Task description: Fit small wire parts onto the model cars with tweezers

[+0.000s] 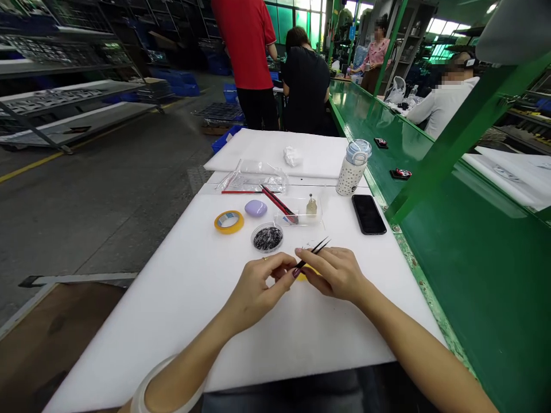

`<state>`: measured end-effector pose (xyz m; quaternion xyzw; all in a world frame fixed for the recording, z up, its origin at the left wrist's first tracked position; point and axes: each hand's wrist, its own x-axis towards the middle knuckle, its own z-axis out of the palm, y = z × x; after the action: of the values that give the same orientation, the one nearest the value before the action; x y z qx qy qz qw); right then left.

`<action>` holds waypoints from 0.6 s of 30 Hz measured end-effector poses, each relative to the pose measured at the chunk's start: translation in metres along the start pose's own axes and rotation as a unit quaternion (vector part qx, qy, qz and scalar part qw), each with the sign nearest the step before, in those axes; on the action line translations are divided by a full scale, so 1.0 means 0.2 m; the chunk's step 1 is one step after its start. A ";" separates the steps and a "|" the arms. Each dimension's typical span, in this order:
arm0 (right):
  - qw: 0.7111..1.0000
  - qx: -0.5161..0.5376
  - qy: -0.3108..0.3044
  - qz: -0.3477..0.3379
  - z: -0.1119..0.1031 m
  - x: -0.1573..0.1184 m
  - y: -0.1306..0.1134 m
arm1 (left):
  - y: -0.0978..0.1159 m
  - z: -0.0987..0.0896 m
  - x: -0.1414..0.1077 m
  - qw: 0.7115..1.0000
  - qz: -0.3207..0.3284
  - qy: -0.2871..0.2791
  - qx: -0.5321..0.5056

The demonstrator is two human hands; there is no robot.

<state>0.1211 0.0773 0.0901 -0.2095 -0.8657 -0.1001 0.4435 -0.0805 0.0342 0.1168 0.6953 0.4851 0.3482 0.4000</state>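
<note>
My right hand [338,272] is closed on black tweezers [319,248], whose two tips stick out past the fingers, apart from each other. Right beside it, my left hand [262,287] is pinched, thumb against forefinger, at the rear end of the tweezers; whatever lies between those fingertips is too small or hidden. Under the hands shows part of a yellow object [309,273], mostly covered. Just beyond is a round clear dish [267,237] full of small black pieces. A few tiny dark bits lie on the white sheet near the tweezers.
Around them are a yellow tape roll [229,222], purple egg-shaped object [256,208], red utility knife [279,204], clear tray [297,218], small glass bottle [311,207], phone [369,214] and patterned cup [353,167]. A green conveyor [469,275] runs along the right. Several people are farther back.
</note>
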 end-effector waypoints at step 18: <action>0.999 0.023 -0.049 -0.006 0.03 -0.02 -0.02 | -0.07 0.00 0.01 0.989 -0.052 -0.053 -0.127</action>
<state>0.1170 0.0750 0.0844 -0.1991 -0.8897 -0.0725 0.4045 -0.0855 0.0389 0.1055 0.6301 0.4509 0.3479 0.5278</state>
